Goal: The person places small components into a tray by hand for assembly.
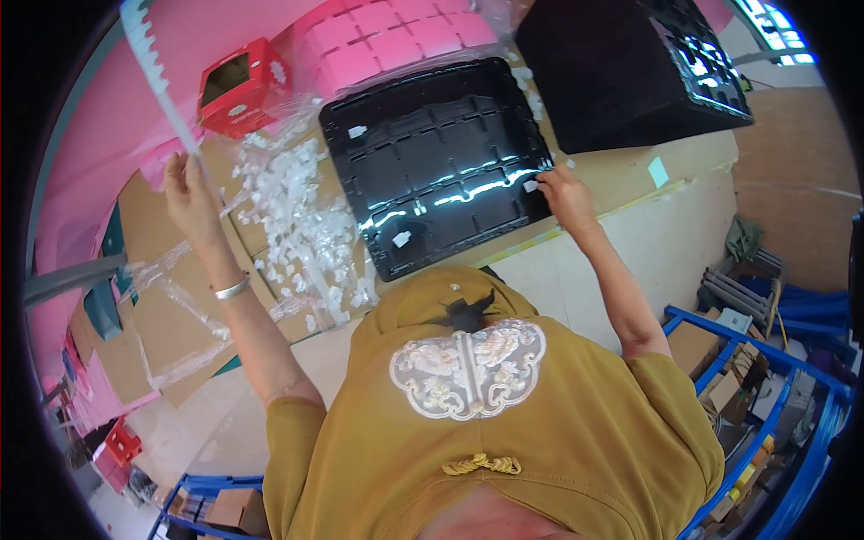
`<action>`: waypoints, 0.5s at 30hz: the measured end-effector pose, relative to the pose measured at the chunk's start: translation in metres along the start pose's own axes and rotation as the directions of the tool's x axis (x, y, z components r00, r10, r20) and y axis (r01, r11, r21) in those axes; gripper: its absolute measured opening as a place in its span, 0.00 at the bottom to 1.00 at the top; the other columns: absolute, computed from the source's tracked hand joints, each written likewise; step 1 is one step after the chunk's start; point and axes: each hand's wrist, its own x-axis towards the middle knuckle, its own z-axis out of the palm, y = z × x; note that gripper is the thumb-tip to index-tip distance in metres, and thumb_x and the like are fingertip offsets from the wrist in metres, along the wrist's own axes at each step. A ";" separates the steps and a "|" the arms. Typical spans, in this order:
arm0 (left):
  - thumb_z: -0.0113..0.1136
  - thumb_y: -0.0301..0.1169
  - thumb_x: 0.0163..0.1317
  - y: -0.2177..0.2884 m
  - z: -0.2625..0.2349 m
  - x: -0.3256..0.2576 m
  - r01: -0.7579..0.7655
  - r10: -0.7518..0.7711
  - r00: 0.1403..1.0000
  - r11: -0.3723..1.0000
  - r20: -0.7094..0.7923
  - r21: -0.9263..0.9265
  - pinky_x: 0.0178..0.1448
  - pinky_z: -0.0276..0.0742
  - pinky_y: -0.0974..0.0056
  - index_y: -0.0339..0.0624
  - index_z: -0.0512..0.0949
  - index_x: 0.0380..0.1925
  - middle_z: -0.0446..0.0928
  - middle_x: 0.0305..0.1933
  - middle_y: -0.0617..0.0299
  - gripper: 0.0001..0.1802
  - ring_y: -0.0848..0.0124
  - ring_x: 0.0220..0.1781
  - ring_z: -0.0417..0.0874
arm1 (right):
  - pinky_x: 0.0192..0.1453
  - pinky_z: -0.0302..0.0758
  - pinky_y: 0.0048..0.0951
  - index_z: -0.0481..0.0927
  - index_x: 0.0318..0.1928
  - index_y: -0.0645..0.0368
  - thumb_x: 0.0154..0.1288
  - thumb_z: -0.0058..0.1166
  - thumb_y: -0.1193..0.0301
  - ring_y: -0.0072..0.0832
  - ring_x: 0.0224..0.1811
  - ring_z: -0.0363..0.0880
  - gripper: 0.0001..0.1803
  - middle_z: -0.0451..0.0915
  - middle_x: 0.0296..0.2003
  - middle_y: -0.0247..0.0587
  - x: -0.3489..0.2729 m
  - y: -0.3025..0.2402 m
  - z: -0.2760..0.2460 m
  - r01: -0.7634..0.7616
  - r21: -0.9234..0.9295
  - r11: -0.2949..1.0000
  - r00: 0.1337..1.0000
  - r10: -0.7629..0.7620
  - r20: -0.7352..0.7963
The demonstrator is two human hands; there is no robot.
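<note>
The worker's two hands at a cardboard-covered tabletop (621, 178), seen from the head. The left hand (192, 193), raised over the left part of the tabletop, has its fingers closed on the lower end of a long white strip (151, 63) with a toothed edge; the strip extends up and away toward the far left corner. The right hand (567, 196) is at the right rim of a shallow black tray (427, 162), its bent fingers beside a small white tab (531, 186) near the tray's near right corner; whether they grip the tab or only touch it cannot be told.

The tray lies mid-tabletop, its near side by the near edge. Two further white tabs show on it, one toward its far left corner (357, 131), the other toward its near left corner (401, 239). To its left, a loose heap of white scraps (292, 193) spreads toward the near edge. Beyond the heap stands a red box (236, 119) with a dark opening. Pink trays (396, 45) occupy the far side, behind the black tray; a large black molded piece (594, 81) stands toward the far right. A pale tag (659, 172) lies near the right end.
</note>
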 end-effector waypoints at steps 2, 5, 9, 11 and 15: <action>0.60 0.32 0.66 -0.016 -0.020 -0.002 -0.238 0.324 0.946 0.746 -0.028 0.622 0.44 0.74 0.62 0.31 0.77 0.44 0.79 0.36 0.54 0.14 0.64 0.36 0.78 | 0.38 0.76 0.42 0.82 0.38 0.56 0.59 0.59 0.74 0.45 0.36 0.80 0.06 0.78 0.34 0.43 -0.004 -0.002 -0.002 -0.084 0.105 0.991 0.989 0.095 -0.110; 0.60 0.30 0.63 0.020 0.009 -0.077 -0.207 0.122 0.977 0.758 0.177 0.618 0.44 0.75 0.60 0.36 0.80 0.39 0.79 0.34 0.53 0.09 0.60 0.36 0.79 | 0.38 0.76 0.42 0.82 0.39 0.57 0.61 0.58 0.73 0.46 0.36 0.79 0.06 0.78 0.34 0.44 -0.014 -0.004 -0.008 -0.132 0.201 0.971 0.976 0.162 -0.143; 0.60 0.28 0.56 0.033 0.044 -0.193 -0.415 -0.007 0.710 0.804 0.704 0.427 0.36 0.78 0.55 0.41 0.82 0.25 0.79 0.30 0.54 0.04 0.58 0.32 0.81 | 0.38 0.75 0.40 0.82 0.39 0.58 0.62 0.58 0.73 0.46 0.36 0.79 0.06 0.78 0.34 0.44 -0.015 -0.018 -0.012 -0.141 0.219 0.966 0.981 0.166 -0.101; 0.62 0.30 0.56 0.032 0.055 -0.223 -0.421 -0.174 0.593 0.765 0.786 0.487 0.38 0.79 0.55 0.42 0.83 0.29 0.81 0.33 0.55 0.05 0.56 0.33 0.82 | 0.38 0.75 0.39 0.81 0.39 0.58 0.62 0.57 0.73 0.45 0.36 0.79 0.05 0.78 0.34 0.43 -0.011 -0.025 -0.016 -0.136 0.221 0.966 0.985 0.155 -0.071; 0.63 0.31 0.55 0.041 0.081 -0.240 -0.408 -0.215 0.634 0.723 0.743 0.558 0.35 0.78 0.56 0.42 0.83 0.27 0.81 0.31 0.54 0.05 0.56 0.32 0.82 | 0.38 0.76 0.38 0.81 0.38 0.58 0.63 0.57 0.73 0.45 0.36 0.79 0.05 0.78 0.33 0.43 -0.007 -0.029 -0.025 -0.122 0.250 0.961 0.986 0.146 -0.080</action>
